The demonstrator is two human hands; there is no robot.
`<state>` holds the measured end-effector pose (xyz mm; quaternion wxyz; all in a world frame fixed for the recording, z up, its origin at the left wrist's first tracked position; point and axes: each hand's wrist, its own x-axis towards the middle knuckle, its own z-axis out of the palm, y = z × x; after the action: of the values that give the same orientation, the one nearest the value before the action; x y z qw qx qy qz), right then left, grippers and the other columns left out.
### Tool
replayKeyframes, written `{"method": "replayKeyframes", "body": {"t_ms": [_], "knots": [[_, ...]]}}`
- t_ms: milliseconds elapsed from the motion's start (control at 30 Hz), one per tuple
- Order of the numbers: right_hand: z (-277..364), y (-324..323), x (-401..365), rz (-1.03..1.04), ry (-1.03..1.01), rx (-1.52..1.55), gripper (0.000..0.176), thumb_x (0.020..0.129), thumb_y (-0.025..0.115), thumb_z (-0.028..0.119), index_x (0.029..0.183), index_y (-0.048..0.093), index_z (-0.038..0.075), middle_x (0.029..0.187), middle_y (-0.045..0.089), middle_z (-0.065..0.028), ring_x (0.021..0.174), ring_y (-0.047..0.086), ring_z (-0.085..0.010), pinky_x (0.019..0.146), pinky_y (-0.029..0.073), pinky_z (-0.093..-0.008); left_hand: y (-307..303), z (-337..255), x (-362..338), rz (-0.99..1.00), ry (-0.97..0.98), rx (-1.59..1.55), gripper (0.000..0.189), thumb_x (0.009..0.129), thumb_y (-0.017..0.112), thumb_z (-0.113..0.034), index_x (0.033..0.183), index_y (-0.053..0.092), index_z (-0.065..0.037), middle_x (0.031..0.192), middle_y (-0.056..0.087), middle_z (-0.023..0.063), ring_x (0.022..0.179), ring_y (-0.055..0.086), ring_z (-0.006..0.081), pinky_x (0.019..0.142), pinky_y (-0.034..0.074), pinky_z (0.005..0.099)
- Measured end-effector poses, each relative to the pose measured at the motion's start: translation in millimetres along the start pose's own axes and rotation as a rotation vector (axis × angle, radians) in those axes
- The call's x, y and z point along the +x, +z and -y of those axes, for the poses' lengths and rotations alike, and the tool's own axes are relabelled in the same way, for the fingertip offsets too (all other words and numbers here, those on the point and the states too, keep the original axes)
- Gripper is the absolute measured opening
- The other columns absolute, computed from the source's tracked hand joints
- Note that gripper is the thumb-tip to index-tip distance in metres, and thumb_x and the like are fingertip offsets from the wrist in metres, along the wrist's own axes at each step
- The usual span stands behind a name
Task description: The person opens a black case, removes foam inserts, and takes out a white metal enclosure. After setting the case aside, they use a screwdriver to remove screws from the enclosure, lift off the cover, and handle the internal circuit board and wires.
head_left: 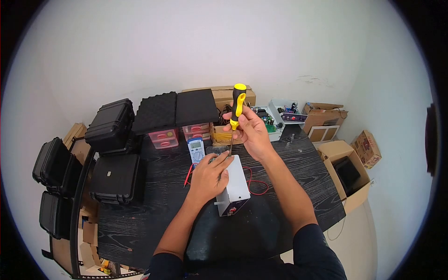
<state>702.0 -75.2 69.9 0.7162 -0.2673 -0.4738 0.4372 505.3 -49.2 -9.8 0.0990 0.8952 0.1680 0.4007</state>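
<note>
A yellow-and-black screwdriver [238,103] stands upright in my right hand [252,133], fingers closed around the lower part of its handle. Its thin shaft points down to the far end of a white metal case [237,179] on the table. My left hand [211,175] lies over the left side of the case, fingers stretched out, the tips right by the screwdriver's lower end. The tip itself is hidden behind those fingers. Beyond the left hand is a blue-and-white multimeter [196,150], with a red probe [188,175] beside it.
Black hard cases [117,177] sit on the left of the dark table [161,224]. Foam sheets [196,105] cover pink drawer boxes [164,138] at the back. An opened white unit [290,112] with circuit boards is back right. An open carton [343,172] is at the right edge.
</note>
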Motion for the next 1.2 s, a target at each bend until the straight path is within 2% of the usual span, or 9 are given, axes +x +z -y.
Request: {"method": "replayKeyframes", "body": {"t_ms": [133,333,433,533,733,833,933,1133,1200], "knots": [[-9.6,-4.2,-1.8,-0.085,-0.091,-0.231,0.043,0.109,0.063,0.023,0.146,0.053,0.005,0.116,0.07,-0.0083,0.1,0.072,-0.0137,0.074,0.054,-0.0237,-0.2,1.0,0.9,-0.008,0.009,-0.023,0.046,0.087,0.061,-0.016,0.131,0.073,-0.01,0.135,0.071,0.0123,0.114,0.065,0.0378,0.097,0.055,0.0457],[1.2,-1.0,-1.1,-0.018,-0.026,0.004,0.044,0.106,0.067,0.016,0.147,0.053,0.004,0.116,0.069,-0.0076,0.099,0.073,-0.0154,0.073,0.054,-0.0249,-0.7,0.0,1.0,0.002,-0.015,-0.035,0.045,0.088,0.059,-0.016,0.131,0.073,-0.01,0.135,0.071,0.0127,0.115,0.064,0.0386,0.097,0.056,0.0452],[-8.4,-9.6,-0.6,-0.011,-0.149,-0.186,0.047,0.107,0.065,0.022,0.15,0.051,0.007,0.124,0.069,-0.0092,0.102,0.074,-0.0172,0.072,0.057,-0.0216,-1.7,-1.3,1.6,-0.001,-0.013,-0.042,0.045,0.089,0.059,-0.016,0.131,0.073,-0.01,0.135,0.071,0.0127,0.116,0.064,0.0384,0.097,0.056,0.0449],[-9.6,-16.8,0.7,0.002,-0.111,-0.224,0.048,0.108,0.065,0.023,0.151,0.049,0.007,0.128,0.07,-0.0109,0.103,0.074,-0.0182,0.072,0.057,-0.0222,-0.1,-0.6,-0.2,0.009,-0.035,-0.046,0.046,0.09,0.058,-0.016,0.132,0.072,-0.01,0.137,0.071,0.0122,0.116,0.064,0.0379,0.097,0.056,0.0449],[-2.9,-12.9,-2.8,-0.027,-0.072,-0.034,0.046,0.109,0.062,0.022,0.15,0.05,0.006,0.127,0.068,-0.0087,0.104,0.074,-0.0184,0.073,0.057,-0.0255,-2.3,-2.5,0.0,0.032,-0.049,-0.065,0.046,0.09,0.059,-0.017,0.134,0.072,-0.01,0.139,0.069,0.0121,0.117,0.064,0.0374,0.095,0.058,0.0446],[-8.9,-21.5,-1.7,0.001,-0.146,-0.298,0.046,0.11,0.059,0.026,0.151,0.048,0.007,0.129,0.068,-0.0099,0.108,0.075,-0.0203,0.074,0.059,-0.0263,-2.1,-1.2,0.2,0.028,-0.035,-0.072,0.046,0.09,0.059,-0.016,0.134,0.071,-0.01,0.139,0.069,0.0123,0.118,0.064,0.0372,0.095,0.058,0.0445],[-1.4,-13.3,-3.6,0.027,-0.144,-0.103,0.045,0.11,0.059,0.024,0.151,0.049,0.008,0.129,0.067,-0.0099,0.11,0.074,-0.0208,0.071,0.06,-0.0238,-5.4,-5.8,0.9,0.049,-0.086,-0.135,0.047,0.092,0.055,-0.016,0.136,0.071,-0.007,0.141,0.068,0.0142,0.122,0.062,0.037,0.099,0.055,0.0464],[7.7,-22.7,-8.2,-0.258,-0.258,-0.086,0.041,0.109,0.061,0.024,0.146,0.052,0.008,0.122,0.07,-0.0094,0.103,0.076,-0.0198,0.063,0.057,-0.0223,8.1,14.0,-2.5,-0.066,-0.023,-0.277,0.05,0.092,0.056,-0.015,0.14,0.066,-0.002,0.141,0.067,0.0193,0.126,0.061,0.0391,0.11,0.048,0.0433],[12.5,-34.8,-13.5,-0.337,-0.22,-0.143,0.044,0.109,0.062,0.02,0.147,0.049,0.005,0.117,0.072,-0.0103,0.093,0.076,-0.0173,0.056,0.051,-0.0202,16.6,33.9,-6.7,-0.111,-0.183,-0.435,0.051,0.094,0.051,-0.013,0.141,0.064,0.0,0.143,0.065,0.0219,0.132,0.059,0.039,0.114,0.044,0.0423]]}}
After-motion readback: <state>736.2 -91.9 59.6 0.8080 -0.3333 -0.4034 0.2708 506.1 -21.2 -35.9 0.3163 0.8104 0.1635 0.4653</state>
